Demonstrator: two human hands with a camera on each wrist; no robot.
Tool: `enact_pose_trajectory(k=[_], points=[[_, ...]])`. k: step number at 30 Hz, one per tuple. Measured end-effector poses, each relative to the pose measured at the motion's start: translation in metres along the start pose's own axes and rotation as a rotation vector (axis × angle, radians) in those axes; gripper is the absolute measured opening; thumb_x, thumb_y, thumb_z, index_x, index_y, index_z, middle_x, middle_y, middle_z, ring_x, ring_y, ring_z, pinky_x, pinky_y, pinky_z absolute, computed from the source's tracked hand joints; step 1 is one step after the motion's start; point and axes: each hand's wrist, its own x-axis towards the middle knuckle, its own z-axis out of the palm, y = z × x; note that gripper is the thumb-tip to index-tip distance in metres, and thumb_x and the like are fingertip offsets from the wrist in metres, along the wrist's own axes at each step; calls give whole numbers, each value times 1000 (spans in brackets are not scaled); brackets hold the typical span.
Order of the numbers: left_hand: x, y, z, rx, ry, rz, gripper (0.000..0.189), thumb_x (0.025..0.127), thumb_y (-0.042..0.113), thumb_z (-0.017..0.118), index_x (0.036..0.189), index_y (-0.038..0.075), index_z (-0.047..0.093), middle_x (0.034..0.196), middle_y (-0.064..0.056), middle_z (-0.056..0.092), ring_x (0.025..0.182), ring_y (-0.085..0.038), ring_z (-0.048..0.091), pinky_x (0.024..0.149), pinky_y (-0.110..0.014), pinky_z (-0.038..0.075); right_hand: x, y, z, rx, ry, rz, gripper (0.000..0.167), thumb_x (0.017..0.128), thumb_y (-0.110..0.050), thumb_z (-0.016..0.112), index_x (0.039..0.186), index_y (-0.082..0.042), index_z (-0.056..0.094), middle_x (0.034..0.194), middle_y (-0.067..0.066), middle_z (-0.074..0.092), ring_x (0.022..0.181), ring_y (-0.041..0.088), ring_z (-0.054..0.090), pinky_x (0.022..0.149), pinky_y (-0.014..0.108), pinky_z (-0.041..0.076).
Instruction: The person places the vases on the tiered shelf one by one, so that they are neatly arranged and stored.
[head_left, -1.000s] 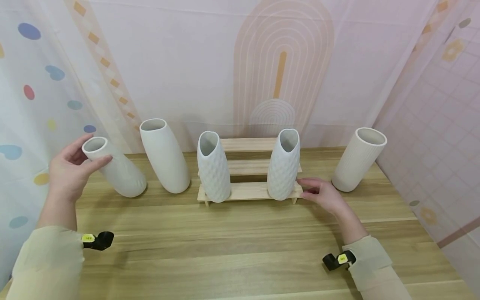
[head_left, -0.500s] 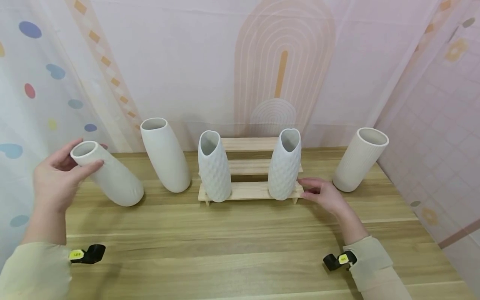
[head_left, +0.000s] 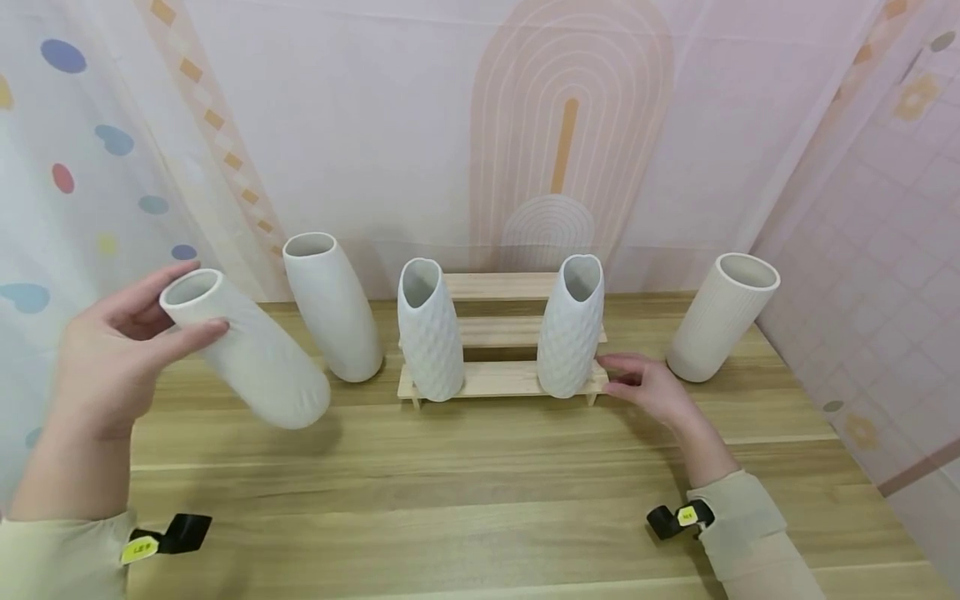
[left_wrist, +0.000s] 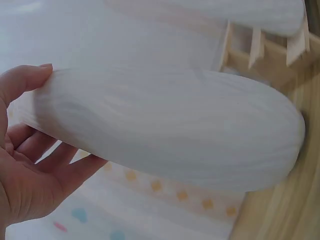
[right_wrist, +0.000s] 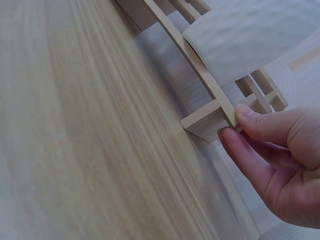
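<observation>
My left hand (head_left: 112,350) grips a white ceramic vase (head_left: 262,358) just below its rim, thumb on the near side and fingers behind. The vase leans, mouth toward the left, and its base appears off the table with a shadow beneath. Faint wavy lines run along its side in the left wrist view. At the right, my right hand (head_left: 652,387) pinches the end of the lowest step of a tiered wooden stand (right_wrist: 200,70) between thumb and fingers. Two textured white vases stand on that step, one at its left end (head_left: 431,342) and one at its right (head_left: 570,333).
A smooth white vase (head_left: 333,308) stands on the wooden table (head_left: 450,500), behind the lifted one and left of the stand. To the right of my right hand is a ribbed white vase (head_left: 723,317). A patterned curtain (head_left: 360,125) hangs behind.
My left hand first drew the tilted vase left and nearer. It then raised it off the table and swung its base right. The right hand stays on the stand.
</observation>
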Motion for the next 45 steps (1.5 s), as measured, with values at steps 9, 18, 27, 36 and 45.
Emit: enact_pose_trajectory(k=[9, 18, 27, 36, 45], points=[[-10, 23, 55, -83, -176, 117, 60, 77, -28, 63, 133, -5, 59, 110, -7, 72, 93, -15, 69, 77, -20, 55, 0, -1, 0, 13, 1, -8, 43, 91, -1, 69, 131, 10, 58, 135, 29, 53, 107, 40, 62, 90, 39, 51], [-16, 36, 108, -82, -257, 111, 61, 75, -25, 68, 132, -2, 62, 108, -10, 71, 91, -19, 68, 74, -24, 57, -2, -5, 1, 30, 7, -7, 42, 91, -2, 70, 130, 10, 58, 134, 29, 53, 107, 41, 62, 90, 40, 51], [-17, 36, 153, 35, -324, 63, 60, 75, -11, 79, 130, 9, 66, 115, -10, 68, 96, -23, 69, 78, -30, 58, -2, -6, 0, 30, 4, -9, 43, 91, -2, 70, 130, 11, 58, 135, 30, 53, 107, 40, 62, 90, 42, 51], [-14, 28, 192, 188, -356, 51, 64, 75, 1, 84, 135, 12, 62, 120, -5, 66, 103, -21, 65, 85, -34, 56, -3, -8, 2, 25, 2, -16, 43, 91, -2, 70, 130, 11, 58, 134, 30, 53, 107, 41, 62, 91, 44, 50], [-3, 23, 219, 216, -279, 97, 63, 74, 4, 85, 133, 10, 63, 119, -2, 69, 102, -16, 66, 83, -33, 57, -2, -5, 2, 3, 3, -21, 42, 91, -3, 69, 130, 10, 58, 134, 30, 52, 105, 41, 63, 89, 40, 53]])
